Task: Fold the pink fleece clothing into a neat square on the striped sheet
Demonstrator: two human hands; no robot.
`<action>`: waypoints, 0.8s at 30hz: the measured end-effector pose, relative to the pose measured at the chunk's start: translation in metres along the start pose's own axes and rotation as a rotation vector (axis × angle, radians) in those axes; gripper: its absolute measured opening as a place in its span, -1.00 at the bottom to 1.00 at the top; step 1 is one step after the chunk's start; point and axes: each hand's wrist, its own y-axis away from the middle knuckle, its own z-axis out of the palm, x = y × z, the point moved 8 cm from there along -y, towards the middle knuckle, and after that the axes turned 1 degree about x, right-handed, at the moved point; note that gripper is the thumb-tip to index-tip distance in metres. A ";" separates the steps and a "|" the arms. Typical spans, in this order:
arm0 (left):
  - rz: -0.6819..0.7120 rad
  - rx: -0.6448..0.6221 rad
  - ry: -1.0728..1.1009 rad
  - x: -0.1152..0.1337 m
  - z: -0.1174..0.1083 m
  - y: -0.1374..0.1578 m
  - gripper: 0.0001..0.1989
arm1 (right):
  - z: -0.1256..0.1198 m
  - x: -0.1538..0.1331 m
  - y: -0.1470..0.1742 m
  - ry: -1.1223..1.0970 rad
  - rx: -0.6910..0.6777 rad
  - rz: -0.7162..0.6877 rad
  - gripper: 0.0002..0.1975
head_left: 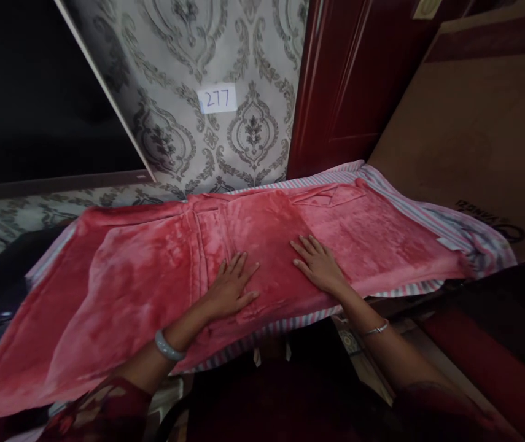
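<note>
A plush pink-red garment (142, 264) is spread out with parts of it folded over toward the middle. My left hand (232, 288) lies flat on it, left of centre, with the fingers spread. Farther right, my right hand (318, 264) rests palm down on the same plush fabric, its fingers apart. Neither hand grips the cloth. Beneath the garment is a striped cloth (421, 212) in pink, white and grey, which shows along the edges. A small white tag (449, 244) sits near the garment's right end.
Behind the cloth stands a patterned wall (253, 55) bearing a paper marked 277 (217, 98). A dark screen (45, 92) is at the upper left. On the right are a dark red door (336, 80) and a large cardboard box (483, 123).
</note>
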 end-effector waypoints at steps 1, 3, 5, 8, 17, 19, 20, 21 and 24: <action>-0.006 -0.013 0.008 0.001 -0.001 0.000 -0.26 | 0.000 0.000 0.000 -0.004 0.007 -0.003 -0.41; -0.022 -0.042 0.027 0.002 -0.003 0.000 -0.24 | 0.002 0.000 0.001 -0.012 0.020 -0.010 -0.41; -0.025 -0.060 0.055 0.003 -0.007 0.003 -0.24 | 0.005 0.002 0.002 -0.014 0.037 -0.022 -0.41; -0.005 -0.024 0.108 0.004 -0.020 0.014 -0.26 | 0.011 0.004 0.002 -0.017 0.059 -0.051 -0.41; -0.299 0.126 -0.013 -0.050 -0.043 0.087 -0.30 | 0.020 0.006 0.002 -0.029 0.064 -0.030 -0.40; -0.359 0.156 -0.021 -0.069 -0.047 0.094 -0.29 | 0.021 0.006 0.002 -0.029 0.068 -0.024 -0.40; -0.388 0.169 -0.018 -0.079 -0.050 0.095 -0.29 | 0.021 0.007 0.001 -0.030 0.073 -0.024 -0.40; -0.423 0.183 -0.014 -0.090 -0.055 0.094 -0.29 | 0.022 0.007 0.001 -0.033 0.080 -0.027 -0.39; -0.562 0.236 -0.021 -0.120 -0.076 0.082 -0.31 | 0.024 0.008 0.001 -0.045 0.100 -0.042 -0.39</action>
